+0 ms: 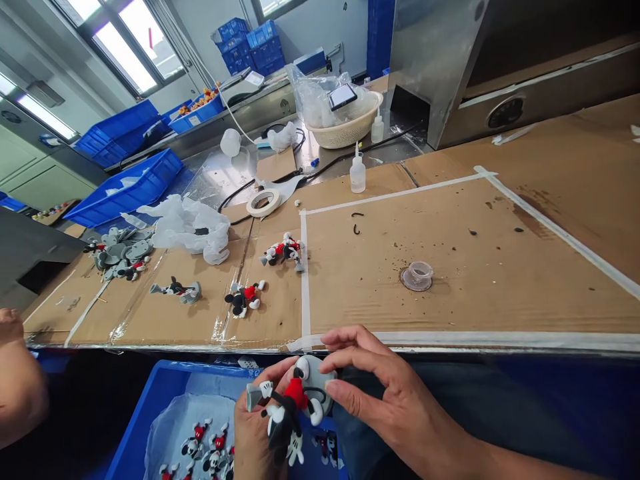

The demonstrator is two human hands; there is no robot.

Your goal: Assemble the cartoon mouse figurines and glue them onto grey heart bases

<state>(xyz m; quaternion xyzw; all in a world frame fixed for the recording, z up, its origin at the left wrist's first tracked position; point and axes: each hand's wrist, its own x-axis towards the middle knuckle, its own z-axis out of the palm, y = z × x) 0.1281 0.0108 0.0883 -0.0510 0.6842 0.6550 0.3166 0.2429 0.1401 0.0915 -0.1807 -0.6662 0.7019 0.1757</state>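
Note:
In my left hand [250, 430] is a cartoon mouse figurine [296, 395] with red shorts, white gloves and a grey megaphone, tilted head-down toward me. Its round grey base [315, 371] points away from me, and a thin black tail curves beside the shorts. The left fingers are partly hidden behind the figurine. At the base's right edge is my right hand [395, 393], its thumb and fingers spread apart. Whether its fingertips touch the base is hard to tell. Beneath my hands, a blue bin [143, 410] lined with plastic holds several similar figurines [215, 447].
Loose figurines [244, 298] and a pile of grey bases [120, 250] lie on the cardboard-covered table [350, 287]. A small clear cup [418, 275], dropper bottle [357, 173] and tape roll [263, 203] stand farther off. Another person's arm [20, 387] shows at left.

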